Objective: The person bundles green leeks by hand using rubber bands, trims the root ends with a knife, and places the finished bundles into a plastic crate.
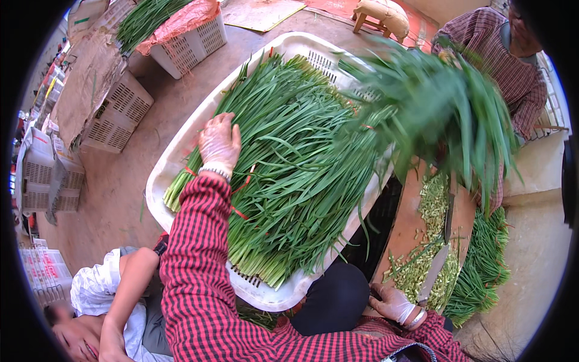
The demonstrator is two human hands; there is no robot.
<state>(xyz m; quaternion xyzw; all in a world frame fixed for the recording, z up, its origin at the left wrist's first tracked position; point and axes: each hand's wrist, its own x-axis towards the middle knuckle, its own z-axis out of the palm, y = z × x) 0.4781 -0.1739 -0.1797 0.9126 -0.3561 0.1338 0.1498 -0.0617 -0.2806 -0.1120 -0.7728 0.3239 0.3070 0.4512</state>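
My left hand, in a thin clear glove, lies open on bundles of green garlic chives tied with red bands. They fill a large white plastic basket. My right hand, also gloved, rests at the near edge of a wooden cutting board, fingers loosely bent and apart, with no held thing visible. Beside its wrist lies a knife with a broad blade, among chopped pale stem ends. Over the basket's right side hangs a big, motion-blurred bunch of chives, before another person in a checked shirt.
A second dark blade lies on the board. More chives are heaped right of it. White crates stand at left, one crate with chives and pink plastic. A seated person is at lower left; a padded stool stands behind.
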